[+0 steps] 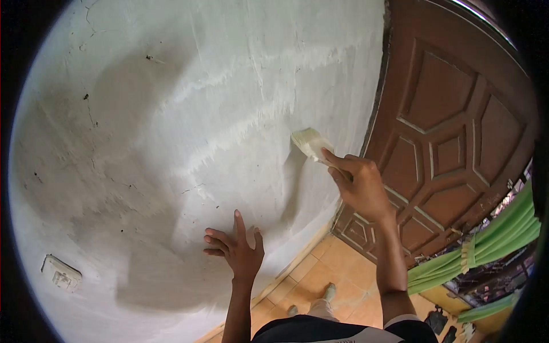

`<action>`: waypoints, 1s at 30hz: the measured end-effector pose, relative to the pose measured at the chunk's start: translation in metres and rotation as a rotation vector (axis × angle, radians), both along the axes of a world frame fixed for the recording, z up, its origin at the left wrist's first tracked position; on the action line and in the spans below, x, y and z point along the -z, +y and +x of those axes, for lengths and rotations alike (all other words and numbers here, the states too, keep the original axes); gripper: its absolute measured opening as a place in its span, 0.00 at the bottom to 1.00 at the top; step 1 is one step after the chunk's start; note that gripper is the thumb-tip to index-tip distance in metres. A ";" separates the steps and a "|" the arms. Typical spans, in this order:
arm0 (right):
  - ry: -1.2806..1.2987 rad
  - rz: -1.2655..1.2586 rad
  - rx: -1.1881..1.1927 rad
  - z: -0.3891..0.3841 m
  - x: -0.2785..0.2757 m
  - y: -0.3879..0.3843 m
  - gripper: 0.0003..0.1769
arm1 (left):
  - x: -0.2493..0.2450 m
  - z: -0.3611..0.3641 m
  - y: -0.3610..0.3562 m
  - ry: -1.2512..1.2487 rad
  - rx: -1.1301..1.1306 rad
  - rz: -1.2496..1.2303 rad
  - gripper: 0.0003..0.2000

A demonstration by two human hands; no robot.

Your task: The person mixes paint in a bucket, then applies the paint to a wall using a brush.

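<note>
My right hand [361, 184] is closed around the handle of a paintbrush [311, 143]. Its wide, pale bristles are at the wall [229, 137], near the wall's right side. White paint coats the bristles and the part just below them. My left hand [237, 246] is spread, fingers apart, at the lower part of the wall, holding nothing. Whitish brush streaks with ragged edges cross the grey wall above both hands. Shadows of my arms and head fall over the wall's left half.
A brown panelled door [440, 143] stands right of the wall. A light switch [62, 274] sits at the lower left, and thin cracks and small holes mark the wall. Below are orange floor tiles [297, 268], my feet, and a tied green curtain [486, 246].
</note>
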State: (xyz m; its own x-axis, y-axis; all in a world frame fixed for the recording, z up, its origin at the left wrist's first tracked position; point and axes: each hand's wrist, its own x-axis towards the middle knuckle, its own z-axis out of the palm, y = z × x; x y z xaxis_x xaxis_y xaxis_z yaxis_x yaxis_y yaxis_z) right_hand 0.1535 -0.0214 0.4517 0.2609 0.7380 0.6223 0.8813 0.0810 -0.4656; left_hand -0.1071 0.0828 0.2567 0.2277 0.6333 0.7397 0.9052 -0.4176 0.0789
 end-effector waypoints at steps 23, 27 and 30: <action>-0.029 0.011 -0.037 0.016 -0.083 0.015 0.18 | -0.004 -0.005 -0.005 -0.046 0.081 -0.031 0.37; -0.181 -0.335 -0.074 0.038 -0.082 0.003 0.18 | -0.005 -0.002 -0.008 -0.082 0.083 -0.099 0.37; -0.251 -0.316 -0.061 0.043 -0.096 0.008 0.17 | -0.007 -0.002 -0.008 -0.084 0.073 -0.129 0.37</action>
